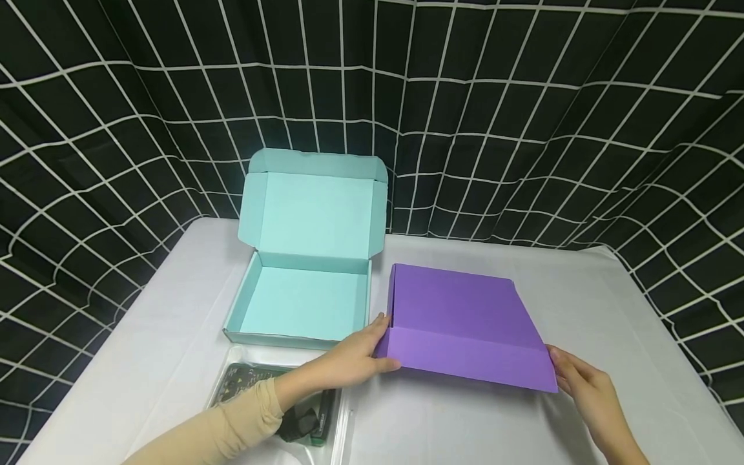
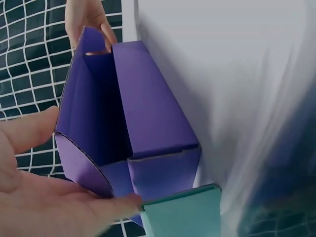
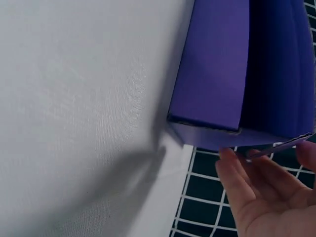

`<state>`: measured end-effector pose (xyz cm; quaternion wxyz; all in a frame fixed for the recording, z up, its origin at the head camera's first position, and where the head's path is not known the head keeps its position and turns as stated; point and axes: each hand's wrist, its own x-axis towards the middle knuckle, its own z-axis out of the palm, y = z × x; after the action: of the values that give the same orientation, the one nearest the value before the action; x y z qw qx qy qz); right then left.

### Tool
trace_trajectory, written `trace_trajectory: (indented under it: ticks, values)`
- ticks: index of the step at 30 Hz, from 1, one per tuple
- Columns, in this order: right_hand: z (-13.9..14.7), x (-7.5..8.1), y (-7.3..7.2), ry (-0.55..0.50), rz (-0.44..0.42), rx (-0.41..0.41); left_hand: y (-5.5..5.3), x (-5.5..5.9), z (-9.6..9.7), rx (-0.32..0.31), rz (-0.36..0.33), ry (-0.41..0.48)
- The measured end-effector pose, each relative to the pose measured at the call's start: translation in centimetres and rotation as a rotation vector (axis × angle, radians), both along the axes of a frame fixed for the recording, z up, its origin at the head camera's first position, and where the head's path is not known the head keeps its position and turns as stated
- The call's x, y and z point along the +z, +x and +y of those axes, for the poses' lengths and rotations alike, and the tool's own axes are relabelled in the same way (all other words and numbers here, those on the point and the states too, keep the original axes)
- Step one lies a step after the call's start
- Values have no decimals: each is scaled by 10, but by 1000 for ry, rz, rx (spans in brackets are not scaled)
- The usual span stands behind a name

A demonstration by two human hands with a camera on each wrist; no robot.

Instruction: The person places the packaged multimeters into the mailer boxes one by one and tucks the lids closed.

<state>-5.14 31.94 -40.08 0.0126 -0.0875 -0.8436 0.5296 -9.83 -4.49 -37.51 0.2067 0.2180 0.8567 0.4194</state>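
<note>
A purple cardboard mailer box (image 1: 459, 300) sits on the white table with its lid partly raised. The lid's front flap (image 1: 473, 358) hangs out over the front, and a dark gap shows under the lid in both wrist views. At the lid's left front corner, my left hand (image 1: 354, 358) holds the edge, thumb on one side and fingers along the side flap (image 2: 84, 165). My right hand (image 1: 587, 391) holds the opposite corner, its thumb by the lid edge and its fingers against the right side flap (image 3: 281, 144).
Left of the purple box stands a teal mailer box (image 1: 299, 300), lid upright and nothing inside. In front of it, a clear plastic tray (image 1: 341, 426) holds dark and green items, partly hidden by my left sleeve (image 1: 221, 423). A black gridded curtain (image 1: 442, 116) surrounds the white table (image 1: 581, 290).
</note>
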Motion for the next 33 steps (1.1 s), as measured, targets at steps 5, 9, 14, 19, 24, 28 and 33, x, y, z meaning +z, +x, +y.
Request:
trace_trajectory:
  ticks: [5,9,14,19,24,28,33]
  values:
    - [-4,5,5,120,-153,23,6,4,1,39,4,-6]
    - [-7,8,7,195,-236,62,9,6,5,67,-107,47]
    - [-10,9,8,231,-268,79,12,4,10,124,-299,167]
    - [-14,11,9,235,-296,87,16,0,12,154,-325,219]
    - [-17,10,14,296,-286,73,21,-2,11,163,-296,224]
    - [-20,10,17,320,-267,60,25,-1,8,158,-286,220]
    - [-22,11,17,288,-296,49,29,0,7,165,-260,197]
